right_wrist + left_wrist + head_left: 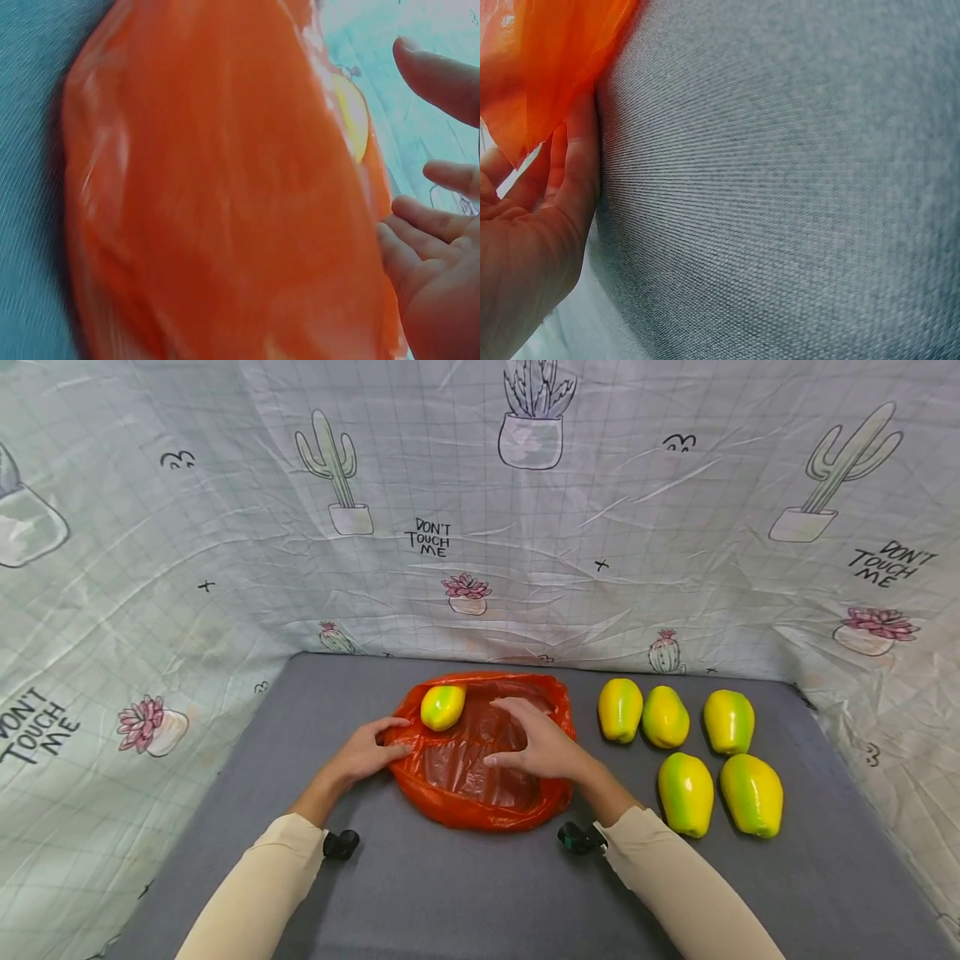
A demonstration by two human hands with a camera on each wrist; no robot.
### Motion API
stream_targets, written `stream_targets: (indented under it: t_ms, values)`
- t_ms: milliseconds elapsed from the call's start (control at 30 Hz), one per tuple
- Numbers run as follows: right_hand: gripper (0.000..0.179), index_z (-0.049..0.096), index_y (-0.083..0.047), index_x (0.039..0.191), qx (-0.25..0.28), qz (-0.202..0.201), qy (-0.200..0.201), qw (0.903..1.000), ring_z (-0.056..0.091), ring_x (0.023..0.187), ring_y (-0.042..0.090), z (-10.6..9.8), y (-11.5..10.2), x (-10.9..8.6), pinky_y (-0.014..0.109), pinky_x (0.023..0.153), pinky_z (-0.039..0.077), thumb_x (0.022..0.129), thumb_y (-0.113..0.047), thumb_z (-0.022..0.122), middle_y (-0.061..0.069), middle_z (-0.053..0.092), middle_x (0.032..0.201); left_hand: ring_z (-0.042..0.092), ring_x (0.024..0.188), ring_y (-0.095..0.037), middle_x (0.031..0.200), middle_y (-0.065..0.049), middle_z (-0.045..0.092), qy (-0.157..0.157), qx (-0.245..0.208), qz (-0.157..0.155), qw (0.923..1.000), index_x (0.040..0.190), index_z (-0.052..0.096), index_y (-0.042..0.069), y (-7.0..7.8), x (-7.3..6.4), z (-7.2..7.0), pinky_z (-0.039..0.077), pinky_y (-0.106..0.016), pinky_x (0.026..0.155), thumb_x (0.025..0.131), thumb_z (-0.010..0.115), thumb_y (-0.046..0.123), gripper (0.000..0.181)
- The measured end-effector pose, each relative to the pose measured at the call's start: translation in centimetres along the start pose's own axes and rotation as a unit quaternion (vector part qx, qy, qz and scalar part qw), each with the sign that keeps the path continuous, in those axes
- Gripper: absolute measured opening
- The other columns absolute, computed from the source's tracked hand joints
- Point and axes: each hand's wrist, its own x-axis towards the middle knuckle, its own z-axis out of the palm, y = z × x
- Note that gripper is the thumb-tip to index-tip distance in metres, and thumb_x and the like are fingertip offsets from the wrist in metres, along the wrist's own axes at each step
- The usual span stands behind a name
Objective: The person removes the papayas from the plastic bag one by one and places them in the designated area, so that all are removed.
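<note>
A red plastic bag lies on the grey table with its mouth spread wide. Inside, near its back left rim, sits one yellow-green papaya; a sliver of that papaya shows past the bag in the right wrist view. My left hand touches the bag's left side, thumb and forefinger apart. In the left wrist view the bag's edge drapes over the fingertips and hides them. Over the right half of the bag's mouth hovers my right hand, its fingers spread and nothing between them.
To the bag's right lie several more papayas in two loose rows. A patterned cloth hangs behind and beside the table. Black wrist cameras jut from both sleeves near the bag's front.
</note>
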Motion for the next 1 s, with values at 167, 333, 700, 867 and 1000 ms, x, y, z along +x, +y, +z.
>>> stream_targets:
  t_ms: [167, 333, 700, 867, 1000]
  values:
    - [0.09, 0.042, -0.014, 0.157, 0.01, 0.019, 0.003, 0.9998, 0.04, 0.151, 0.032, 0.8, -0.4, 1.3, 0.058, 0.123, 0.035, 0.084, -0.045, 0.086, 0.008, 0.043, 0.163, 0.056, 0.121, -0.032, 0.147, -0.025, 0.054, -0.001, 0.001, 0.005, 1.0, 0.145, 0.058, 0.007, 0.2, -0.2, -0.1, 0.047, -0.028, 0.092, 0.094, 0.073, 0.024, 0.055]
    - [0.09, 0.043, -0.016, 0.156, 0.009, 0.029, 0.003, 0.9996, 0.041, 0.151, 0.031, 1.4, -0.4, 2.5, 0.056, 0.123, 0.035, 0.083, -0.046, 0.086, 0.008, 0.043, 0.163, 0.058, 0.117, -0.031, 0.143, -0.026, 0.057, -0.005, 0.004, 0.011, 0.9999, 0.145, 0.057, 0.006, 0.1, -0.3, 0.0, 0.048, -0.028, 0.09, 0.094, 0.073, 0.024, 0.056]
    - [0.093, 0.039, -0.012, 0.158, 0.021, 0.06, -0.002, 0.998, 0.04, 0.152, 0.031, 2.4, -0.8, 5.5, 0.056, 0.123, 0.036, 0.084, -0.046, 0.085, 0.01, 0.041, 0.164, 0.06, 0.114, -0.028, 0.143, -0.024, 0.057, -0.009, 0.0, -0.001, 1.0, 0.147, 0.056, 0.007, -0.1, 0.2, -0.2, 0.049, -0.026, 0.089, 0.095, 0.073, 0.025, 0.057]
    - [0.091, 0.041, -0.011, 0.157, 0.035, 0.071, 0.011, 0.9968, 0.044, 0.147, 0.031, 3.1, -0.9, 6.6, 0.053, 0.123, 0.037, 0.085, -0.044, 0.085, 0.013, 0.044, 0.16, 0.06, 0.113, -0.026, 0.142, -0.024, 0.057, -0.014, 0.0, 0.004, 0.9999, 0.148, 0.054, 0.007, 0.0, 0.1, -0.3, 0.05, -0.026, 0.088, 0.096, 0.072, 0.025, 0.058]
    - [0.089, 0.042, -0.01, 0.155, 0.044, 0.069, 0.026, 0.9963, 0.048, 0.142, 0.03, 3.7, -1.1, 7.2, 0.051, 0.122, 0.039, 0.085, -0.043, 0.085, 0.012, 0.047, 0.156, 0.058, 0.119, -0.03, 0.146, -0.023, 0.055, -0.016, 0.018, -0.003, 0.9997, 0.149, 0.053, 0.01, 0.3, 0.1, -0.3, 0.049, -0.032, 0.095, 0.096, 0.071, 0.028, 0.059]
